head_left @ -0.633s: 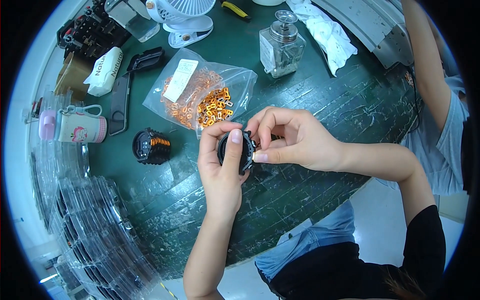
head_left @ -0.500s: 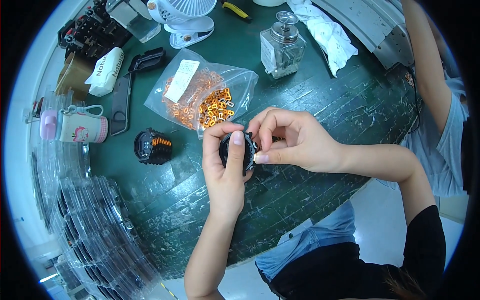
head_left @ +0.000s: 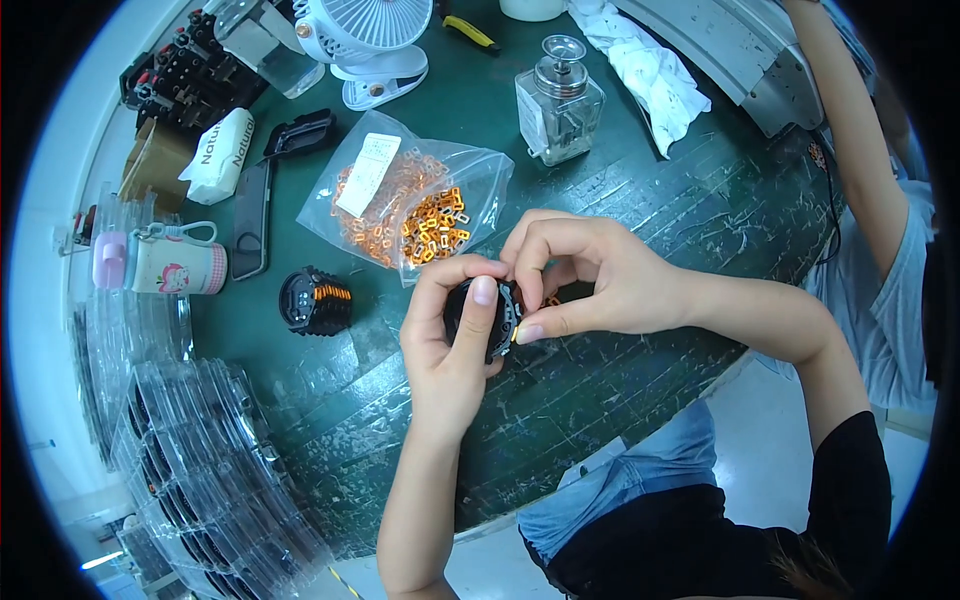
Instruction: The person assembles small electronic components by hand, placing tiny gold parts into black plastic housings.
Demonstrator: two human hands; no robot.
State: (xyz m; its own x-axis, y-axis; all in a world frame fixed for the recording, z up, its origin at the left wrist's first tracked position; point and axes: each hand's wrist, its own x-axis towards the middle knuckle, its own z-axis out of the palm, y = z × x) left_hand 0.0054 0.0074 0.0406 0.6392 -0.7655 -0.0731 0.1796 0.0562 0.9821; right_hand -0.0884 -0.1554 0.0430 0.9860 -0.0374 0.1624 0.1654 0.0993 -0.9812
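My left hand (head_left: 447,345) is closed round a black round watch case (head_left: 507,318), its thumb lying across the face and much of the case covered by fingers. At the right edge of the case my right hand (head_left: 590,280) is closed, its thumb and fingertips against a small yellow-orange piece (head_left: 516,335), mostly hidden. A few orange pieces (head_left: 550,301) lie on the table behind the right fingers. Beyond my hands lies a clear zip bag (head_left: 480,170) with many small orange frame-shaped pieces (head_left: 435,225). Left of them stands a stack of black watch cases (head_left: 318,302) with orange side parts.
Clear plastic trays (head_left: 200,440) are piled at the left. A cup (head_left: 178,262), phone (head_left: 252,220), tissue pack (head_left: 222,155), fan (head_left: 370,45), glass pump bottle (head_left: 562,110) and white cloth (head_left: 655,75) surround the green table (head_left: 400,430). Another person's arm (head_left: 850,130) is at right.
The whole view has shifted slightly. My left hand still holds the watch case, now turned a little, and my right fingertips stay at its edge.
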